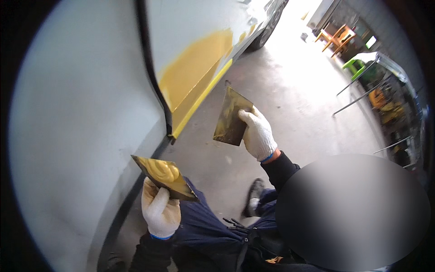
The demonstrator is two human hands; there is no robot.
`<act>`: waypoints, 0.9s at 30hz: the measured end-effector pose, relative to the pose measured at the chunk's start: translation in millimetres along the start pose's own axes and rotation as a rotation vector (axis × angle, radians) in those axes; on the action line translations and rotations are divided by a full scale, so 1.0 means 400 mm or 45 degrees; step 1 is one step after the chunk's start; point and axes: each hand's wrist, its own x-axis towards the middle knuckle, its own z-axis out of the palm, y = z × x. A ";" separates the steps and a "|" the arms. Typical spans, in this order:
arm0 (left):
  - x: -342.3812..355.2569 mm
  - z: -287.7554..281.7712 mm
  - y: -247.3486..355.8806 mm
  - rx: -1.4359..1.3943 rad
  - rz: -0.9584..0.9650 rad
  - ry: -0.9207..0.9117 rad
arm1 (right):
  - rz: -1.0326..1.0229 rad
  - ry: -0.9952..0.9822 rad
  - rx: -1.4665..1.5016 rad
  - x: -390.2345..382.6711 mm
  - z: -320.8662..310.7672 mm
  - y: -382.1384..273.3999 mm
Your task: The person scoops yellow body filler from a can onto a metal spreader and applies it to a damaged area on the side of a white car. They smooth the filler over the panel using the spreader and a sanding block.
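My left hand (161,211), in a white knit glove, grips a flat metal spreader plate (183,191) by its lower edge. A thick mound of yellow body filler (163,171) lies on that plate. My right hand (259,133), gloved the same way, pinches a second flat spreader (233,119) between thumb and fingers; its face is smeared with yellow. Ahead of both hands is a car door panel (186,34) with a broad patch of yellow filler (195,65) over its lower part. Both spreaders are apart from the panel.
A pale car panel (81,113) fills the left side, close to my left hand. The car's wheel (271,31) stands farther ahead. At the right are a wooden chair (340,40), a green stool (355,68) and a metal-legged stand (362,95). A blurred oval hides the lower right.
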 end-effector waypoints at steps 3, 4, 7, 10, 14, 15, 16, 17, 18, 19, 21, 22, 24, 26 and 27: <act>0.000 -0.013 0.003 -0.111 -0.088 -0.044 | -0.049 0.017 -0.181 -0.053 0.014 -0.039; -0.006 -0.013 0.013 -0.115 -0.121 -0.025 | -0.057 0.021 -0.223 -0.070 0.012 -0.048; -0.050 -0.012 0.026 -0.056 -0.168 -0.058 | -0.039 0.069 -0.330 -0.120 -0.022 -0.062; -0.097 -0.017 0.050 0.011 -0.185 -0.127 | 0.092 0.155 -0.328 -0.171 -0.023 -0.069; -0.102 -0.059 0.040 -0.021 -0.257 -0.272 | 0.059 0.189 -0.339 -0.225 -0.049 -0.049; -0.102 -0.053 0.048 -0.017 -0.284 -0.283 | 0.035 0.192 -0.335 -0.234 -0.052 -0.033; -0.105 -0.037 0.050 -0.005 -0.309 -0.217 | 0.037 0.210 -0.323 -0.246 -0.058 -0.026; -0.110 -0.010 0.048 0.006 -0.333 -0.150 | 0.038 0.227 -0.314 -0.257 -0.065 -0.022; -0.106 0.010 0.051 0.030 -0.346 -0.088 | 0.033 0.236 -0.291 -0.259 -0.063 -0.016; -0.099 0.011 0.051 0.058 -0.338 -0.119 | 0.026 0.256 -0.266 -0.258 -0.065 -0.012; -0.088 0.012 0.051 0.126 -0.316 -0.175 | -0.019 0.269 -0.247 -0.244 -0.065 -0.014; -0.088 0.024 0.054 0.134 -0.298 -0.175 | -0.038 0.273 -0.231 -0.235 -0.066 -0.015; -0.083 0.052 0.060 0.157 -0.245 -0.169 | -0.066 0.295 -0.149 -0.199 -0.071 -0.014; -0.069 0.055 0.047 0.197 -0.163 -0.201 | -0.103 0.307 -0.056 -0.159 -0.085 -0.028; -0.057 0.070 0.041 0.217 -0.123 -0.190 | -0.118 0.307 0.002 -0.132 -0.093 -0.027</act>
